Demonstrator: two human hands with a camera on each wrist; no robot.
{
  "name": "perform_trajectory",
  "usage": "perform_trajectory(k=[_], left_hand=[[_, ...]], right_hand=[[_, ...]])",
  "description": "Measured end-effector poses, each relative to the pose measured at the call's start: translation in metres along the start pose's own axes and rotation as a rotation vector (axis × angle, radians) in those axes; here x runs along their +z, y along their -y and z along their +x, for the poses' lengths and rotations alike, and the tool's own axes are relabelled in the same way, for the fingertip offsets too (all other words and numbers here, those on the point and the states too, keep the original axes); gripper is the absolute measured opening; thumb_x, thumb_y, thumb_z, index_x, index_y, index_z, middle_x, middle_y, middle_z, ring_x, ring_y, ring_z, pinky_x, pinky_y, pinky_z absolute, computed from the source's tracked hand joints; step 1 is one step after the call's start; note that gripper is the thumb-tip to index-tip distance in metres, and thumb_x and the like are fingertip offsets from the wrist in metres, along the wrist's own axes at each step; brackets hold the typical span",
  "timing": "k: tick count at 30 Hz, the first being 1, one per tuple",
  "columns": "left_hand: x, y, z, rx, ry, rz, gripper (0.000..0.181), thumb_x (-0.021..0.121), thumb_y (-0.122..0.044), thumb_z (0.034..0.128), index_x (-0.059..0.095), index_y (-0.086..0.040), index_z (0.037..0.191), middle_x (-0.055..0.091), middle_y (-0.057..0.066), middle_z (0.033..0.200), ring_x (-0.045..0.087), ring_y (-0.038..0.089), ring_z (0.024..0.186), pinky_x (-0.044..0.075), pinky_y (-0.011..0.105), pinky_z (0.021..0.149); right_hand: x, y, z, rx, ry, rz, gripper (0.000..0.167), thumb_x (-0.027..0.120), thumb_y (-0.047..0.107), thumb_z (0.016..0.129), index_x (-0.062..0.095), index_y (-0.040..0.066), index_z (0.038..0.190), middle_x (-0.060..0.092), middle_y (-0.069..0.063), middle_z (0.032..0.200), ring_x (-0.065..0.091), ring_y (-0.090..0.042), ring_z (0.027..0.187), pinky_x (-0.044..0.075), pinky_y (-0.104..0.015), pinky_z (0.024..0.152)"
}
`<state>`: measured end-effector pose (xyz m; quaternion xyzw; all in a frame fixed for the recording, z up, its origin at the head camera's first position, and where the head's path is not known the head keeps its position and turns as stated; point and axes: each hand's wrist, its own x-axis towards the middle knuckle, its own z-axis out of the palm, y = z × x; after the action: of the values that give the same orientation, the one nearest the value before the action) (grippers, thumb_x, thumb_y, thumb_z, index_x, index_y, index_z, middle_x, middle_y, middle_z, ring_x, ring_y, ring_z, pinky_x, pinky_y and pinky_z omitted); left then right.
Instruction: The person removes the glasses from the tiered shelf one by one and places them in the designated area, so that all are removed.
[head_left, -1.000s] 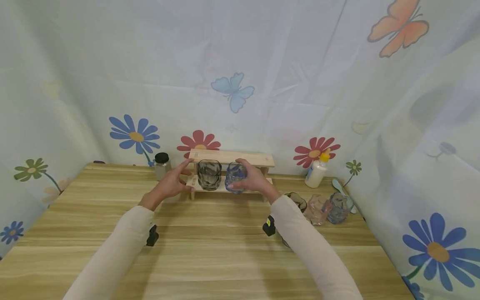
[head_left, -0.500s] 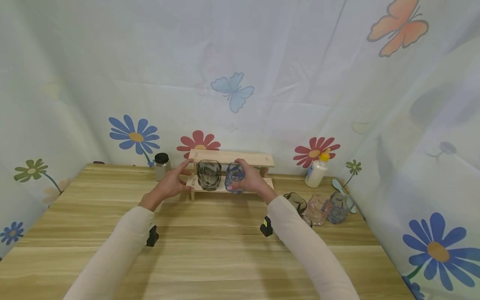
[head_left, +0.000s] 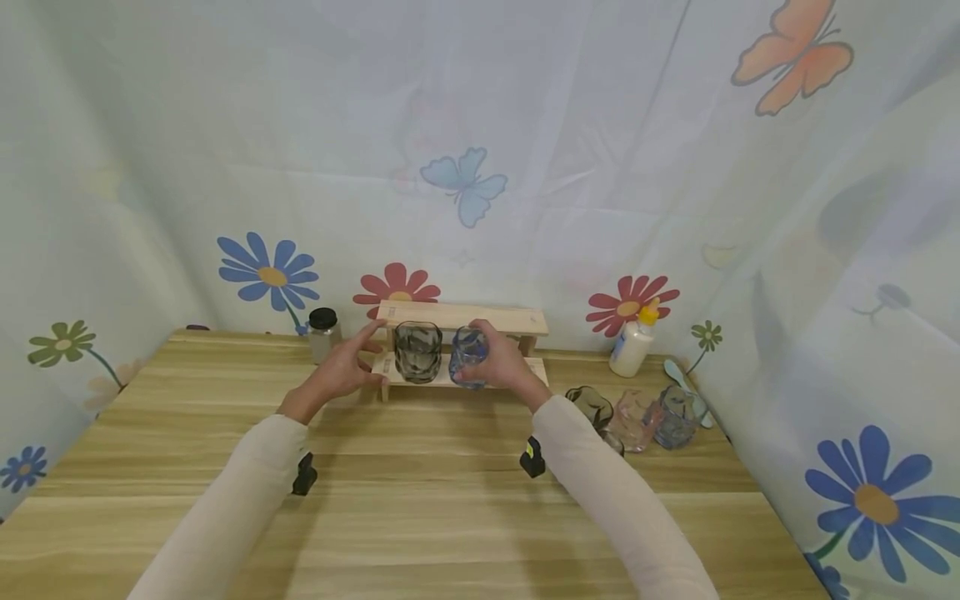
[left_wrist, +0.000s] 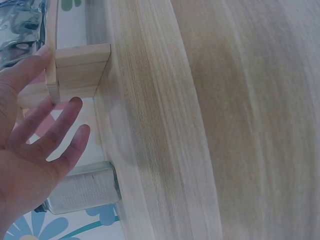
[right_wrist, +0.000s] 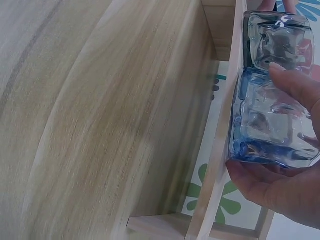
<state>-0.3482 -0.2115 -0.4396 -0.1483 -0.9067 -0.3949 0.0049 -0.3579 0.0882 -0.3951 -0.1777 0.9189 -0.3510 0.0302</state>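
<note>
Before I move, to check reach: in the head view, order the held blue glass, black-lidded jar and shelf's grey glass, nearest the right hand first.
1. Blue glass, in the right hand.
2. Grey glass, left of that.
3. Black-lidded jar, farthest left.

A soft, rather dim light is spread over the head view, and colours are muted; the cloth backdrop is left duller at the upper left. Diffuse shadows are cast on the table along the inner side of both sleeves. In the right wrist view, small highlights are caught by the blue glass. The left wrist view is hazed, fine detail on the jar is blurred, and plank lines are bowed.
</note>
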Motion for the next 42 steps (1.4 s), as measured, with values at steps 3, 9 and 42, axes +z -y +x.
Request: perform_trajectory(k=[3,9,42], left_hand=[[0.0,-0.001,0.0,-0.003,0.003,0.001,0.101,0.082,-0.012,0.083,0.018,-0.02,0.161,0.056,0.031,0.137,0.07,0.04,0.097,0.055,0.054,0.085],[0.001,-0.001,-0.001,-0.001,0.001,0.004,0.101,0.082,-0.011,0.0828,0.018,-0.018,0.16,0.056,0.031,0.137,0.07,0.041,0.098,0.055,0.054,0.085],[0.001,0.002,-0.001,0.028,-0.02,0.023,0.1,0.081,-0.011,0.0828,0.019,-0.017,0.16,0.058,0.031,0.134,0.07,0.042,0.097,0.055,0.055,0.085]], right_hand=[[-0.001,0.001,-0.002,0.015,0.007,-0.005,0.092,0.089,0.023,0.075,0.037,0.022,0.151,0.059,-0.021,0.133,0.059,-0.038,0.118,0.052,-0.052,0.094],[-0.008,0.0,-0.006,0.016,0.009,0.0,0.092,0.089,0.022,0.076,0.037,0.022,0.151,0.058,-0.02,0.134,0.059,-0.037,0.119,0.052,-0.052,0.093],[-0.084,-0.026,-0.075,-0.023,-0.13,-0.108,0.087,0.088,0.024,0.075,0.04,0.013,0.147,0.063,-0.027,0.121,0.064,-0.041,0.106,0.056,-0.05,0.08]])
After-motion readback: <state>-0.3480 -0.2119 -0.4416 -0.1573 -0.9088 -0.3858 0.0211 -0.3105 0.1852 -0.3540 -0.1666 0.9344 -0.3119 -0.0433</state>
